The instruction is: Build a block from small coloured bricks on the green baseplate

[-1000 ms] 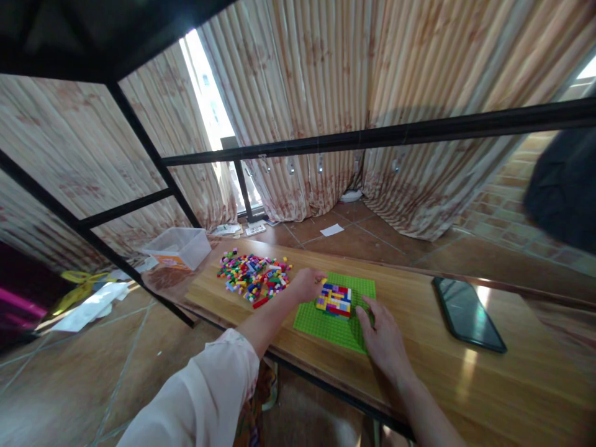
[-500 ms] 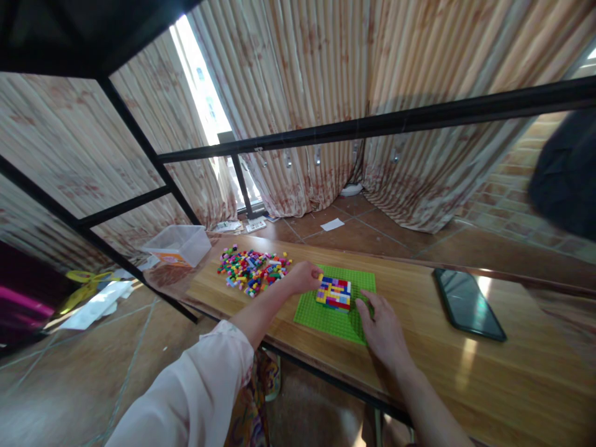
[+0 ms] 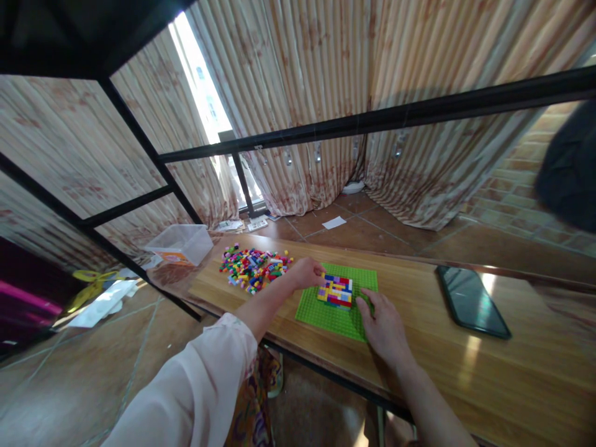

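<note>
A block of multicoloured toy bricks (image 3: 336, 290) stands on a green studded baseplate (image 3: 311, 313). My left hand (image 3: 306, 274) is closed in a pinch at the block's far left corner. Between its fingertips shows a small yellow brick (image 3: 322, 275), partly hidden by the fingers; whether it is pressed onto the block I cannot tell. On the baseplate's right edge rests my right hand (image 3: 382, 321), thumb and fingers apart and nothing in them, just right of the block.
Loose bricks (image 3: 251, 267) lie heaped on the wooden table (image 3: 410, 298), left of the baseplate. A clear plastic box (image 3: 186, 242) stands at the table's left end. A dark tablet (image 3: 471, 302) lies to the right. A black metal bar (image 3: 326, 129) crosses beyond the table.
The whole view has shifted slightly. Both hands keep nearly the same places by the block, the left still pinching at its corner.
</note>
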Motion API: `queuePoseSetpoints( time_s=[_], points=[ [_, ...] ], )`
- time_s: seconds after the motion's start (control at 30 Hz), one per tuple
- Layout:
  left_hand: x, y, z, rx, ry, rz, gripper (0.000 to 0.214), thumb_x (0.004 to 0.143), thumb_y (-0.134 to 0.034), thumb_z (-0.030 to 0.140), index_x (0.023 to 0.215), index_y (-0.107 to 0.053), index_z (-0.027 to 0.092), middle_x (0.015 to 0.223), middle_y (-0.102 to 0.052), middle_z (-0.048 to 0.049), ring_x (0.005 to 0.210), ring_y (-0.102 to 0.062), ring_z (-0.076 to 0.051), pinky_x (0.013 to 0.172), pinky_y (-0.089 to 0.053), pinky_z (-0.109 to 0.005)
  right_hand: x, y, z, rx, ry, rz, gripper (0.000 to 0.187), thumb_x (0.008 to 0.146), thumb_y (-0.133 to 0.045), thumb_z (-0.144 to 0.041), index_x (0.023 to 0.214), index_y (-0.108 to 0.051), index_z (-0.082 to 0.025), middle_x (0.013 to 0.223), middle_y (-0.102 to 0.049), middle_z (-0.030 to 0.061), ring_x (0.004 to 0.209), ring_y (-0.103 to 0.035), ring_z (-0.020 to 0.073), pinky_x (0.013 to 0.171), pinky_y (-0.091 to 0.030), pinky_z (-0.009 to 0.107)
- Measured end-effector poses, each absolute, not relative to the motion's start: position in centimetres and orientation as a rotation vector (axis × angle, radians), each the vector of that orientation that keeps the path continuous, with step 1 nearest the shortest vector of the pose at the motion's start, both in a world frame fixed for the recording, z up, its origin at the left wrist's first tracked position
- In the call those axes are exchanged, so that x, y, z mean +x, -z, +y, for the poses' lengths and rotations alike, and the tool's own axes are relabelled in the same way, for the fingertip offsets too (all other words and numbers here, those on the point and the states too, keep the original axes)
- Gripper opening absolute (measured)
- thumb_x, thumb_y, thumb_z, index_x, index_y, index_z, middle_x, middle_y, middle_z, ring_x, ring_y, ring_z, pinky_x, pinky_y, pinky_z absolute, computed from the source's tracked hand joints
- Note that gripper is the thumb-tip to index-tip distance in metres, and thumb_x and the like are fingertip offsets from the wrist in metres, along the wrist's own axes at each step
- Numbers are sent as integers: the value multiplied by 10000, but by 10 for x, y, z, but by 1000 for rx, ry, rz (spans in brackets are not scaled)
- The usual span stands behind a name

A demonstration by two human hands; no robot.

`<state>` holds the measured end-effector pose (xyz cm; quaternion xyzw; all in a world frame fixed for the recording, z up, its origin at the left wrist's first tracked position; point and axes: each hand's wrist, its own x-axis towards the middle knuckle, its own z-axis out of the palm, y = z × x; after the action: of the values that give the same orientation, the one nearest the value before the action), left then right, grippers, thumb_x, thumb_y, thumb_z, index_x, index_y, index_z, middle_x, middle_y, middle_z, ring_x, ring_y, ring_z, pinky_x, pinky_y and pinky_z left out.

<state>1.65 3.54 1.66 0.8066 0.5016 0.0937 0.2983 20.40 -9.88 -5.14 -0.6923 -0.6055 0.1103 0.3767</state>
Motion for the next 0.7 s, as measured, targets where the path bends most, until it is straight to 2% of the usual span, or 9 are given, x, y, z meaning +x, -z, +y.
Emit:
queuePoseSetpoints(
  time_s=[0.33, 0.7],
  points=[
    [19, -8, 42, 2039, -254, 1283, 382, 658, -707, 188, 1025, -727, 86, 545, -593, 45, 544, -560, -111, 541, -432, -198, 204, 54, -100, -1773, -263, -1568, 458, 951, -374, -425, 1188, -623, -122, 1167, -653, 162, 1094, -583, 288, 957, -453, 437],
    [15, -5, 34, 1956, -313, 1323, 430, 699, -715, 199, 1116, -715, 93, 614, -686, -11, 589, -630, -139, 569, -486, -214, 205, 57, -102, -1780, -248, -1604, 485, 950, -350, -437, 1174, -623, -104, 1171, -644, 183, 1082, -582, 301, 947, -457, 451]
  ],
)
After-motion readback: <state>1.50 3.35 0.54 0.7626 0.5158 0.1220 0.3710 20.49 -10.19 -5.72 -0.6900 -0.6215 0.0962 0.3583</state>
